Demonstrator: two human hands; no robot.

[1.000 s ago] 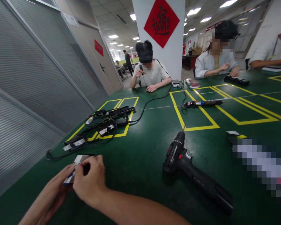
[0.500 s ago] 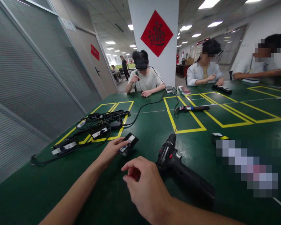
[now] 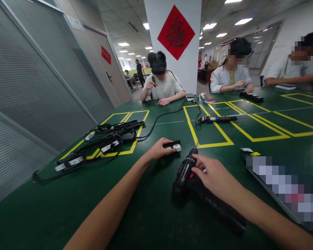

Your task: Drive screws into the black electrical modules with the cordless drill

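My left hand grips a small black box with a white label, just above the green table. A black cordless drill lies on its side near the middle, its bit pointing away from me and its handle towards the lower right. Over the drill, beside its chuck, is my right hand, with thumb and forefinger apart and nothing seen between them. The other fingers of that hand are partly hidden.
Black power strips and cables lie at the left. Beyond the drill is a cabled tool among yellow tape rectangles. A partly blurred tray sits at the right. Three people sit across the table.
My left hand has moved right with the black box, which is now turned differently. My right hand has moved right and away from me, from beside the drill to over it.
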